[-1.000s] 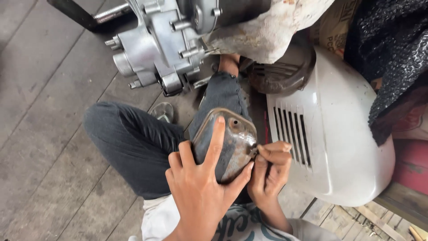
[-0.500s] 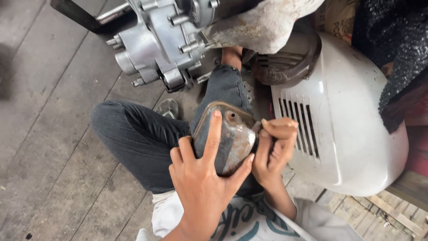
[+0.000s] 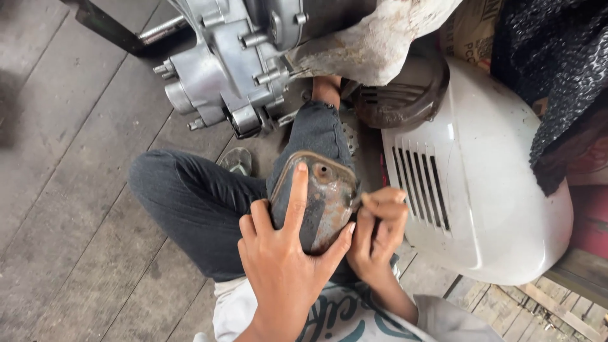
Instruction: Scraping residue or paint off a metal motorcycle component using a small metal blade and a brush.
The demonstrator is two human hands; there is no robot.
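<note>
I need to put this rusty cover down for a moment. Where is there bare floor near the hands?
Bare plank floor lies left of the bent knee, below the engine casing. Crowded to the right: the white vented panel sits close beside the right hand. The left hand holds the rusty cover.

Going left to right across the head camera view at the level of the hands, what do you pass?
Wooden plank floor → bent knee in dark jeans → left hand → rusty metal cover → right hand → white vented body panel.
</note>
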